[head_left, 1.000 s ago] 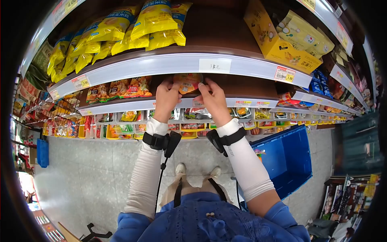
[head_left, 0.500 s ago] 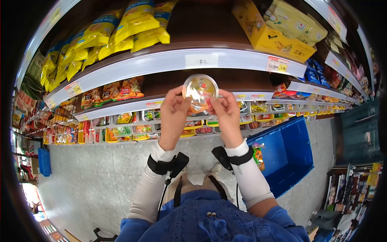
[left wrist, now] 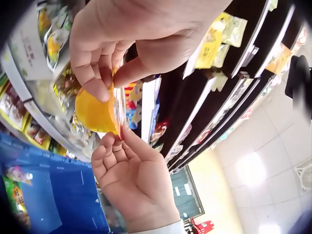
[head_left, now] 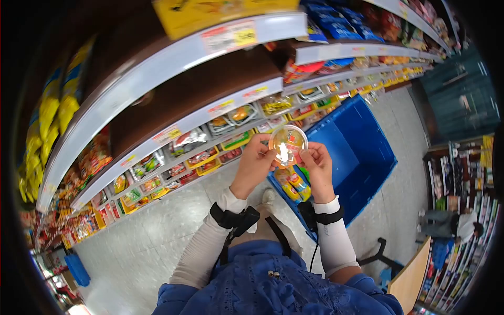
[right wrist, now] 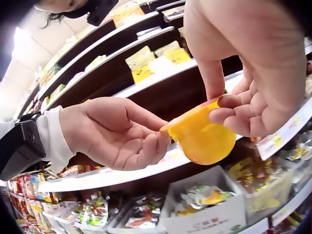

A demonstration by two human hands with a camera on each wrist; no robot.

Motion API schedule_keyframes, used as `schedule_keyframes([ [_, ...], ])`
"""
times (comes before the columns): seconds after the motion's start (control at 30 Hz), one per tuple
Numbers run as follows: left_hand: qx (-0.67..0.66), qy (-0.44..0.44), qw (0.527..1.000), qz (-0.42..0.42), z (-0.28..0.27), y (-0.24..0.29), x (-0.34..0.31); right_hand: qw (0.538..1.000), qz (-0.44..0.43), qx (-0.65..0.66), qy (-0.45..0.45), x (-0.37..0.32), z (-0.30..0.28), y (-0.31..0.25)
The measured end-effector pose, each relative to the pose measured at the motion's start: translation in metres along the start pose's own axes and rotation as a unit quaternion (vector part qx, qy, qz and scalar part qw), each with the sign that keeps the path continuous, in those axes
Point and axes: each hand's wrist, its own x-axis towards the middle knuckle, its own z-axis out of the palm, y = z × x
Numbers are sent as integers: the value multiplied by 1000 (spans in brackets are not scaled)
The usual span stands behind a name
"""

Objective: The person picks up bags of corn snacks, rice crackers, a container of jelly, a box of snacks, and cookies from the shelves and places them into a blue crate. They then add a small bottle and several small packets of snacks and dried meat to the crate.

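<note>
A small yellow jelly cup [head_left: 288, 146] with a clear, shiny round top is held up in front of the body, between both hands. My left hand [head_left: 252, 167] pinches its rim between thumb and fingers on one side. On the opposite side my right hand [head_left: 319, 167] pinches the rim likewise. From the wrists the cup's smooth rounded yellow body [right wrist: 207, 141] shows, tilted, with its flat rim between the fingertips. A large blue crate [head_left: 380, 168] stands on the floor beyond the right hand, and yellow packets [head_left: 295, 185] lie inside it, partly hidden by the hands.
Store shelves [head_left: 199, 113] with price tags run along the front and left. Bins of packaged snacks [head_left: 194, 157] line the lower level. A wooden board [head_left: 412, 275] and a black metal leg [head_left: 379, 254] stand behind right; another person [head_left: 454, 223] is farther off.
The hands have drawn the cup from the shelf, raised its round top toward the camera, and carried it right. The view has turned right, bringing the blue crate close behind the cup.
</note>
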Motion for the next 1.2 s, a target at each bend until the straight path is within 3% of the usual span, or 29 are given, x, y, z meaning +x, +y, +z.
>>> schedule_keyframes([
  [0.1,68,-79,993,-56,35,-41,29,998,46,-28,39,3,-56,19],
  [0.27,252,-103,954,-126,92,-124,74,984,148,-70,72,15,-142,90],
  [0.37,269,-139,937,-174,109,-196,95,974,188,-73,106,20,-169,122],
  [0.4,288,-138,918,-234,118,-197,98,971,191,-101,104,21,-180,144],
  [0.43,290,-140,916,-240,124,-204,101,968,194,-128,100,22,-192,167],
  [0.5,233,-144,891,-361,131,-224,105,966,191,-133,111,22,-208,206],
  [0.57,265,-156,888,-341,129,-266,109,928,295,-196,112,25,-214,226],
  [0.63,239,-91,884,-391,135,-265,110,913,323,-225,103,31,-215,234],
  [0.77,238,-102,843,-472,136,-283,123,903,368,-194,111,38,-219,261],
  [0.97,229,-67,856,-458,133,-318,131,900,329,-269,93,41,-233,332],
  [1.1,250,-108,851,-449,127,-300,130,907,357,-213,68,44,-212,297],
  [1.17,274,-62,888,-363,124,-314,122,912,362,-180,64,45,-205,287],
  [1.2,272,-59,890,-360,123,-311,121,917,356,-167,66,43,-204,288],
])
